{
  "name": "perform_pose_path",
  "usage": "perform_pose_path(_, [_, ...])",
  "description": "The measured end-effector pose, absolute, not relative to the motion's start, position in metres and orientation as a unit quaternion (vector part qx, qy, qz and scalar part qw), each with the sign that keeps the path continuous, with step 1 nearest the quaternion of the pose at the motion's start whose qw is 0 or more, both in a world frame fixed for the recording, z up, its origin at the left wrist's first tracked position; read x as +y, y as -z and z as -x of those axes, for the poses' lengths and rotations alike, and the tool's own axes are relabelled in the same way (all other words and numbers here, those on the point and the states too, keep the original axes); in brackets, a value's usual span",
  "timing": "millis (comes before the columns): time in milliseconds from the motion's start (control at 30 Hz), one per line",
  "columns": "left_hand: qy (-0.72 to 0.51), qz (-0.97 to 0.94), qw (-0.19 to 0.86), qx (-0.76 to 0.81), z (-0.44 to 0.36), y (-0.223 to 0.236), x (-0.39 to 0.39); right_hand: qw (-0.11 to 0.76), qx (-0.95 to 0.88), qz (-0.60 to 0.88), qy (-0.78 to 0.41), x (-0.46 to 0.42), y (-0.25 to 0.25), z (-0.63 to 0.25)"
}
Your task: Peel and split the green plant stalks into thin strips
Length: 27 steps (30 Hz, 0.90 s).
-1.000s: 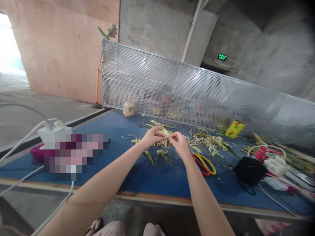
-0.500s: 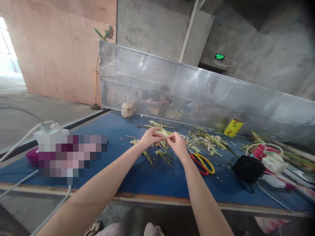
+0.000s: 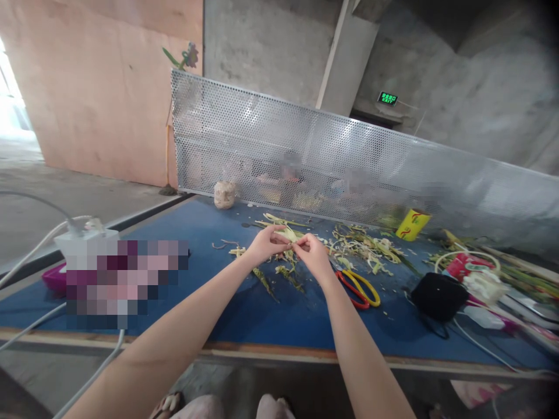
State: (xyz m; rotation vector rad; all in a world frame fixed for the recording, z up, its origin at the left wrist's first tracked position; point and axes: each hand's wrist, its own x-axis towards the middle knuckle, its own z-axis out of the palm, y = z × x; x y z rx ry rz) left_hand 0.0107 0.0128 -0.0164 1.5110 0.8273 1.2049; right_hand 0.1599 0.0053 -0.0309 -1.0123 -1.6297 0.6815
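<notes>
Over the middle of the blue tabletop [image 3: 209, 311], my left hand [image 3: 268, 243] and my right hand [image 3: 311, 253] meet fingertip to fingertip. Both are pinched on a pale green leaf strip [image 3: 287, 234]; its lower part is hidden by the fingers. Just below my hands lie two knobbly green plant pieces, one to the left [image 3: 264, 280] and one to the right [image 3: 289, 276]. Scissors [image 3: 361, 289] with one red and one yellow handle rest beside my right forearm. Loose leaf scraps [image 3: 362, 244] spread right of my hands, and longer strips [image 3: 279, 220] lie beyond them.
A perforated metal screen [image 3: 271, 128] closes the table's far side. Against it stand a whitish lump [image 3: 224, 195] and a yellow container [image 3: 413, 225]. At right are a black pouch [image 3: 439, 297], a red packet [image 3: 465, 266] and cables. A white box [image 3: 82, 241] with cables sits left.
The whole view has shifted slightly. My hands stay together on the leaf strip, with only a small change of the fingers. The things on the table lie as before.
</notes>
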Motion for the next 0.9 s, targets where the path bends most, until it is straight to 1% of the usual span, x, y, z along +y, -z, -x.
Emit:
perform_pose_path(333, [-0.495,-0.625,0.494,0.347,-0.01,0.016,0.0094,0.53,-0.666,0.422,-0.311,0.0038,0.03,-0.1589])
perform_pose_path(733, [-0.498,-0.611,0.481,0.383,-0.0116,0.0195,0.0071,0.514,-0.668,0.437,-0.314,0.0052,0.0326,-0.1543])
perform_pose_path(833, [-0.499,-0.613,0.467,0.396,-0.0129,0.0192,0.0065,0.513,-0.668,0.441,-0.309,0.0065,0.034,-0.1534])
perform_pose_path(900, [-0.496,-0.626,0.438,0.413,-0.0135,0.018,0.0058,0.514,-0.671,0.442,-0.3,0.0073,0.0338,-0.153])
